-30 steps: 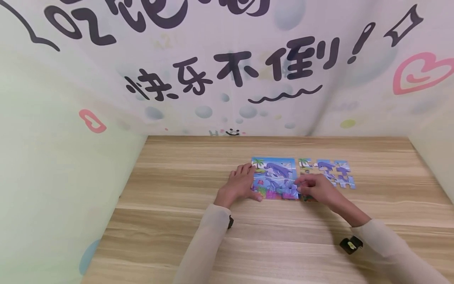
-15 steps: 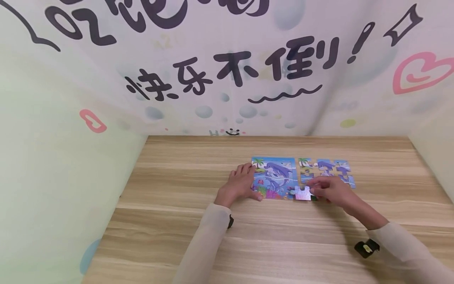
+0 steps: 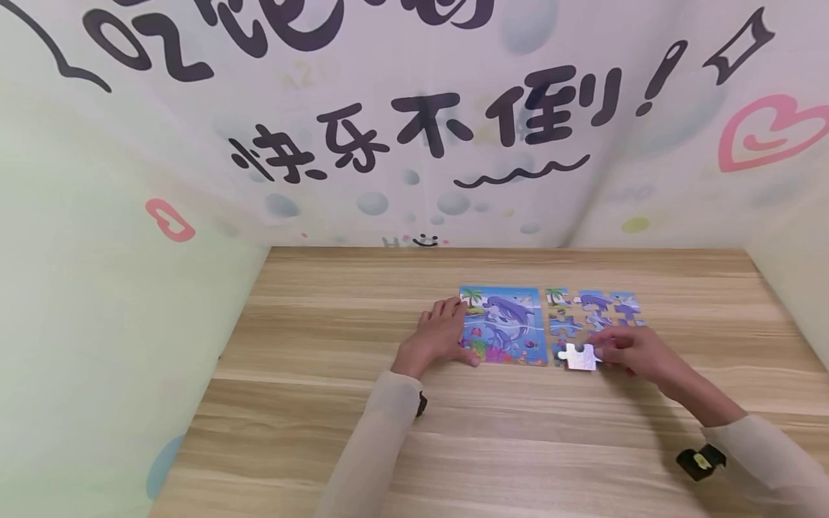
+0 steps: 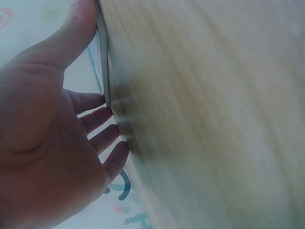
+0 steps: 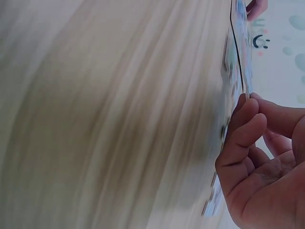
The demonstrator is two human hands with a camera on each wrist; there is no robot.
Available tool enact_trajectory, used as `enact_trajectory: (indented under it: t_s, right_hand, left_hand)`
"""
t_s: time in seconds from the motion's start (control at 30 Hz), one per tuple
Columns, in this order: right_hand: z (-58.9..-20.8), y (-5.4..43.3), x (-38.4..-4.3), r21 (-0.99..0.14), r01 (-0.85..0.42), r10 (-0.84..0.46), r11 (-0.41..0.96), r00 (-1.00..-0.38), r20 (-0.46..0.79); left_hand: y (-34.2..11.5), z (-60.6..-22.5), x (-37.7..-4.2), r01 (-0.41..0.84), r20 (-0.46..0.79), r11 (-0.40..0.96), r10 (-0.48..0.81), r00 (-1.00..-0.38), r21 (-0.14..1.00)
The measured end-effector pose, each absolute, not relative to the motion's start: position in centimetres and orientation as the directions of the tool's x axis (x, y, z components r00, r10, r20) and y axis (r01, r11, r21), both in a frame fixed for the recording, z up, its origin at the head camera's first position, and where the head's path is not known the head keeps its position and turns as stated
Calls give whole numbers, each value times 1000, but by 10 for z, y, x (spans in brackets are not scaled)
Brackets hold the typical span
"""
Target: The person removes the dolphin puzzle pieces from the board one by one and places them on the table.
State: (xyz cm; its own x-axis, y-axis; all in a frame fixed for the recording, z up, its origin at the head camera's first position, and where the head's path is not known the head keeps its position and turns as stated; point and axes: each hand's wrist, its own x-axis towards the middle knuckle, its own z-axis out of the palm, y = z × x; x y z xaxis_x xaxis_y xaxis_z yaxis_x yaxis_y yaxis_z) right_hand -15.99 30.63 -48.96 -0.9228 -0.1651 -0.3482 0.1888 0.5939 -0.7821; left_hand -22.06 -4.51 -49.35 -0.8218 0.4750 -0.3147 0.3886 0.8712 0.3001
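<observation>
In the head view, a picture board [image 3: 509, 325] with dolphins, a palm and coral lies flat on the table. My left hand [image 3: 436, 336] rests at its left side, thumb near the lower left corner. The left wrist view has the fingertips touching down beside the board's edge [image 4: 105, 67]. Between thumb and index finger, my right hand [image 3: 641, 354] pinches a jigsaw puzzle piece [image 3: 581, 359], its face bright with glare. This piece is right of the board, over the lower row of laid-out pieces. Curled fingers of the right hand [image 5: 269, 164] fill the right wrist view's right side.
Several jigsaw pieces [image 3: 594, 301] lie in rows right of the board, some hidden behind the right hand. Wood-grain table [image 3: 453, 446] extends toward the front. A printed cloth wall [image 3: 363, 223] rises at the table's back edge, with pale walls at both sides.
My right hand has carried the puzzle piece rightward, from the board's lower right corner to over the loose pieces. The left hand and the board have stayed put.
</observation>
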Motion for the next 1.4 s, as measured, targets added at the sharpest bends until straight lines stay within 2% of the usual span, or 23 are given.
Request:
enact_trajectory:
  t_s: [0.57, 1.4]
  right_hand:
    - [-494, 340, -153, -777, 206, -160, 594, -917, -365]
    - [-496, 340, -153, -722, 204, -103, 661, -928, -357]
  left_hand:
    - [-44, -490, -220, 369, -340, 879, 462, -819, 303]
    - [-42, -489, -220, 366, -340, 880, 458, -821, 301]
